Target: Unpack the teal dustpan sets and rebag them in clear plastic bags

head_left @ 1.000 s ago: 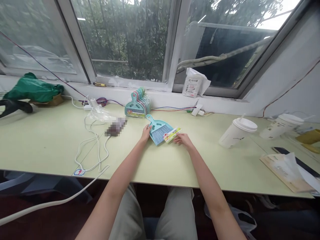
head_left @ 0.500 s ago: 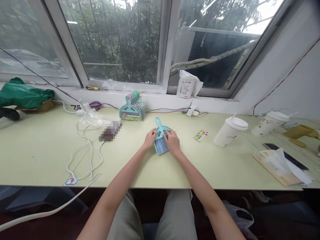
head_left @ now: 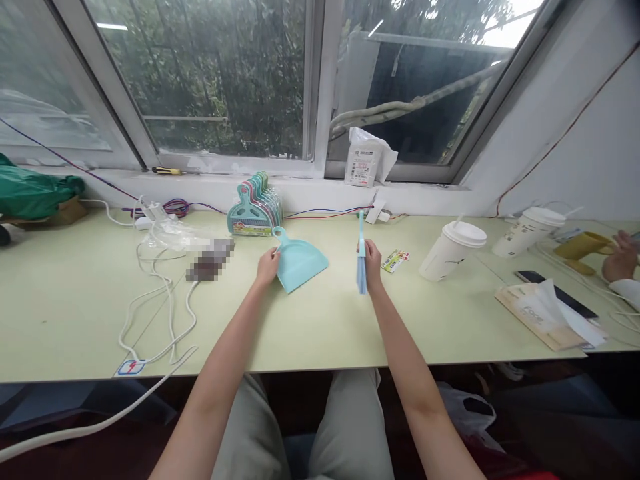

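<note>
A light blue dustpan [head_left: 301, 264] is tilted over the table, its handle toward the upper left. My left hand [head_left: 269, 266] is closed on its left edge near the handle. To the right, apart from the dustpan, my right hand [head_left: 372, 261] grips a small blue brush [head_left: 361, 263], seen edge-on with its bristles pointing down. A row of packaged dustpan sets [head_left: 254, 208] stands behind the dustpan, by the wall. Right of my right hand lies a small printed card [head_left: 395, 261].
White cables [head_left: 171, 307] and a pixelated object [head_left: 211, 260] lie left. Two lidded paper cups [head_left: 453, 251], a tissue pack [head_left: 535, 313] and a phone [head_left: 563, 297] are on the right. Another person's hand [head_left: 620, 259] is at the far right, near a yellow object [head_left: 583, 250].
The brush has come apart from the dustpan. My left hand moved left with the dustpan, and my right hand moved right with the brush. Another person's hand has appeared at the right.
</note>
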`<state>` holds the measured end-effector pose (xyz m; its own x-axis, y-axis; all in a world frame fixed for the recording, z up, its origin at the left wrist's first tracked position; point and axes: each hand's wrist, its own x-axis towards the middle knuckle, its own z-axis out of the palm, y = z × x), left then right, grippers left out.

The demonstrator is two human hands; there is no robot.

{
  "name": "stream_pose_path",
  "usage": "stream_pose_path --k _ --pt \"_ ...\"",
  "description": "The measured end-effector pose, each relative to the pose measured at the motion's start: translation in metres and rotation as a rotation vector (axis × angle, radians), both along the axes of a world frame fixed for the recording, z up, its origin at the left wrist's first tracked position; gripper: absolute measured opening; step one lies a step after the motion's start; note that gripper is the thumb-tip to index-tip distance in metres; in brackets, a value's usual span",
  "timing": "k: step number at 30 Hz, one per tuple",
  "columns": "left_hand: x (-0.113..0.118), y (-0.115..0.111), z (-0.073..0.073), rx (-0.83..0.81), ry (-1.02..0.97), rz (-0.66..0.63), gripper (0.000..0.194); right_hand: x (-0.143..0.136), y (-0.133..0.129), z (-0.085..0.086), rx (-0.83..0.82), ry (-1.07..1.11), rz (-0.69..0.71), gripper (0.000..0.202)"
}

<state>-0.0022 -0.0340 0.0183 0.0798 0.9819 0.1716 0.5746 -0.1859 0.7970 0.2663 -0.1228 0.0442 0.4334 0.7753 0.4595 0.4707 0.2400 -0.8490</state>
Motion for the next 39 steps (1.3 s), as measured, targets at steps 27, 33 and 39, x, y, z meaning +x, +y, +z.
stream_pose_path --k 27,33,39 --pt "0.048 -0.050 -0.002 0.097 0.287 -0.521 0.037 -0.032 -0.010 -0.015 -0.444 -0.737 0.078 0.011" --pt "0.044 -0.052 -0.002 0.457 0.514 -0.532 0.025 -0.032 -0.009 -0.018 -0.391 -0.685 0.151 0.008" --pt "0.039 -0.041 -0.004 0.595 0.624 -0.621 0.028 -0.036 -0.006 -0.021 -0.348 -0.630 0.254 0.012"
